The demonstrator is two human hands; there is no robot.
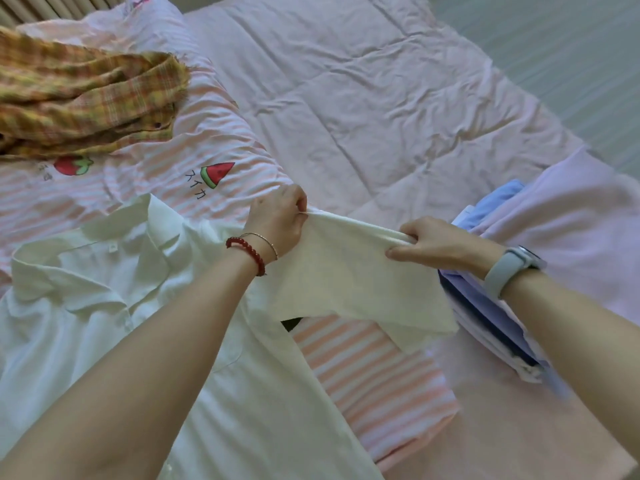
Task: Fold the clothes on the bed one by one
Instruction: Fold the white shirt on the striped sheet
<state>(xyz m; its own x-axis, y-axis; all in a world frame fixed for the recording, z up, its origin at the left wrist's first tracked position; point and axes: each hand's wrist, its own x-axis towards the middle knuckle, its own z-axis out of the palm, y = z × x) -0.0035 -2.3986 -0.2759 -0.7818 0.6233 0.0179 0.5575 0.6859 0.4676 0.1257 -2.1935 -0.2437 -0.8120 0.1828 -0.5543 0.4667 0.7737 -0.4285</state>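
White cotton shirt (114,306) lies collar-up on the striped quilt (214,157); its sleeve (349,265) is pinched taut at the cuff by left hand (277,220) and right hand (436,242). Tension should be kept even and the sleeve laid flat across the body in 1 crease.

Head-worn view, down over bed (381,81)

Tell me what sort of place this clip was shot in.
Most likely a bedroom at home: a pink quilt covers a bed, a striped fruit-print pillow lies on it, and folded clothes are stacked beside the shirt.
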